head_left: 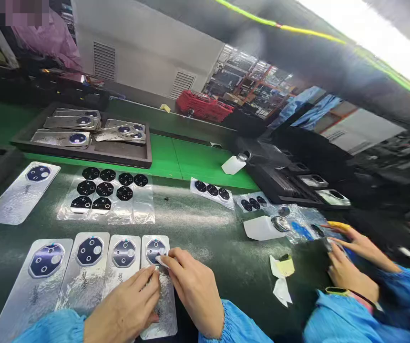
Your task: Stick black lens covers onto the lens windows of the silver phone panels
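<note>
Silver phone back panel point(167, 305), rightmost of four in a row, lies flat under both hands with its octagonal camera plate point(155, 247) at the far end. The right hand point(196, 283) pinches a small white wipe point(162, 261) between thumb and forefinger at the plate's lower right edge, a hold that likely keeps the contact small. The left hand point(128, 297) lies across the panel's left side, fingers drawn together, probably to steady it; whether it also grips the edge, I cannot tell. The other three back panels point(36, 286) stand side by side to the left, camera ends away from the person, presumably so each plate is reached alike; that closeness leaves little room leftward. The panel's right edge faces bare dark mat point(208, 238), giving the right hand the freer side. Farther out, clear film sheets point(142, 207) bearing black octagonal pieces bound the strip beyond the row, while a white bottle point(263, 228) and folded wipes point(281, 290) lie before a co-worker's hands point(351, 276).
</note>
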Demonstrator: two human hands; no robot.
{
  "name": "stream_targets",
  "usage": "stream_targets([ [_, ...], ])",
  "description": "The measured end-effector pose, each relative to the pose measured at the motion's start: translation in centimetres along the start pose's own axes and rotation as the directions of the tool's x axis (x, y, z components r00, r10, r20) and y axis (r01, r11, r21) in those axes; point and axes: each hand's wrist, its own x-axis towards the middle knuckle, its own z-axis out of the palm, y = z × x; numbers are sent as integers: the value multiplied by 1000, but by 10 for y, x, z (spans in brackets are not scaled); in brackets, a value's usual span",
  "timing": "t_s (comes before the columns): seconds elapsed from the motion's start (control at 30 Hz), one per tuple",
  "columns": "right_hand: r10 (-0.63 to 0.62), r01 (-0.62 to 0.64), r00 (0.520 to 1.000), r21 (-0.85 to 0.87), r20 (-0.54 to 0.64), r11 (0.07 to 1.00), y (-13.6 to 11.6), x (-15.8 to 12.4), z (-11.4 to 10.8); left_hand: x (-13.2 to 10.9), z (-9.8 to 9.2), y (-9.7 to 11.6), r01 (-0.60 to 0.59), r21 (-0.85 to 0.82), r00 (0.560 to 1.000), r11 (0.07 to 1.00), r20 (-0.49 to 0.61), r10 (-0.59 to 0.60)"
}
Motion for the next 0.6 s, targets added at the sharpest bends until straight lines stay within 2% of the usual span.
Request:
stream_targets([
  [0.33,14,-14,1000,22,20,1000,2,1,-6,-2,-7,-1,7,-31,999,1000,43,-6],
  [0.6,8,-9,1000,27,23,1000,6,4,-6,-5,-5,-2,12,-51,999,999,51,-10],
])
